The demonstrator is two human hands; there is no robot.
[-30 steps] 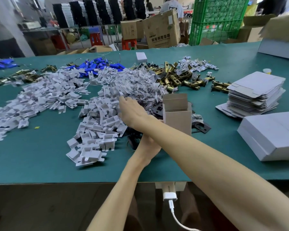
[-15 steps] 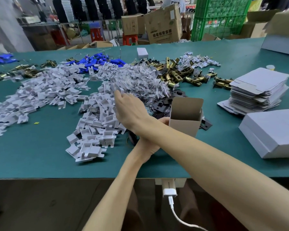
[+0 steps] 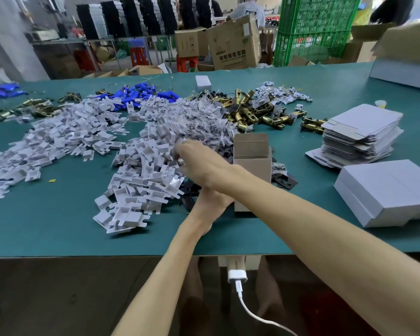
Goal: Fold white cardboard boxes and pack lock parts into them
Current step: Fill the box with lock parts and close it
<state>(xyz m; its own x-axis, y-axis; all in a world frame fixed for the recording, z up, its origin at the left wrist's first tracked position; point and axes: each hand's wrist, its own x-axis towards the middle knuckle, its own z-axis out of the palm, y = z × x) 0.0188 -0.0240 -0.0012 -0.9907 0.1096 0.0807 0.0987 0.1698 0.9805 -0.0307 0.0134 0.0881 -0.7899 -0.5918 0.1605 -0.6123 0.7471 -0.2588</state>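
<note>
An open small cardboard box [image 3: 252, 163] stands upright on the green table [image 3: 58, 229], top flaps raised. My left hand [image 3: 212, 202] holds it at its lower left side; my crossing right forearm hides most of the fingers. My right hand [image 3: 195, 163] reaches left across the box into the heap of white cardboard inserts [image 3: 143, 175], fingers curled and pinching one piece at the heap's edge. Clear bagged small parts [image 3: 204, 122] lie just behind that hand. Brass latch bolts [image 3: 255, 112] are piled farther back. Black plates [image 3: 284, 180] lie by the box.
A stack of flat white box blanks [image 3: 359, 134] and a larger white carton [image 3: 388, 192] sit at the right. More white inserts [image 3: 58, 134] spread left, with blue parts [image 3: 141, 93] behind. A charger and cable [image 3: 238, 277] hang at the front edge. Brown cartons and green crates stand beyond.
The box, tilted half a second ago, now stands upright. My right hand has closed its fingers on a piece at the edge of the insert heap.
</note>
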